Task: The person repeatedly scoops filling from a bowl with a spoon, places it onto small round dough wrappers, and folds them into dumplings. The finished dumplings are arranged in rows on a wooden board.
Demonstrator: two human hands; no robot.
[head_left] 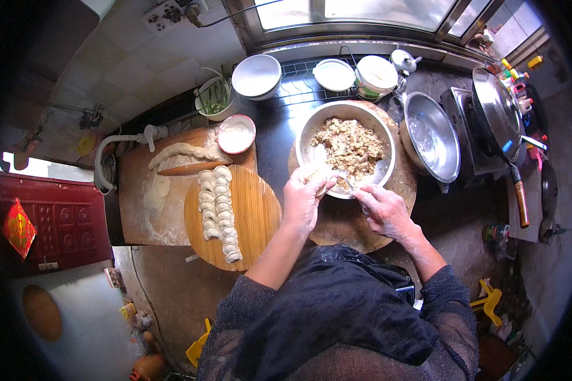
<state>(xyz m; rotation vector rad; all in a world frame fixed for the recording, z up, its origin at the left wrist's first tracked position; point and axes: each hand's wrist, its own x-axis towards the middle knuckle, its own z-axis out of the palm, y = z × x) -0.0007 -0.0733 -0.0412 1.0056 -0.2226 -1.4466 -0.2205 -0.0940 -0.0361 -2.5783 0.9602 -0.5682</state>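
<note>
My left hand [300, 202] is closed around a pale dough wrapper [316, 173], held above the near rim of a large metal bowl [390, 155]. In my right hand [388, 213] is a spoon [347, 182], its tip close to the wrapper; how much filling the wrapper holds is too small to tell. Chunky brown filling [349, 141] lies inside the bowl, which stands on a thick round wooden board [337, 232]. To the left, two rows of folded dumplings [224, 213] rest on a round bamboo board [258, 213].
A floured rectangular board [133, 216] carries a dough roll [183, 152], a rolling pin [187, 169] and a bowl of flour [236, 134]. A steel basin [431, 136] stands right of the filling, beside a lidded pan [497, 105]. White bowls [257, 76] line the back.
</note>
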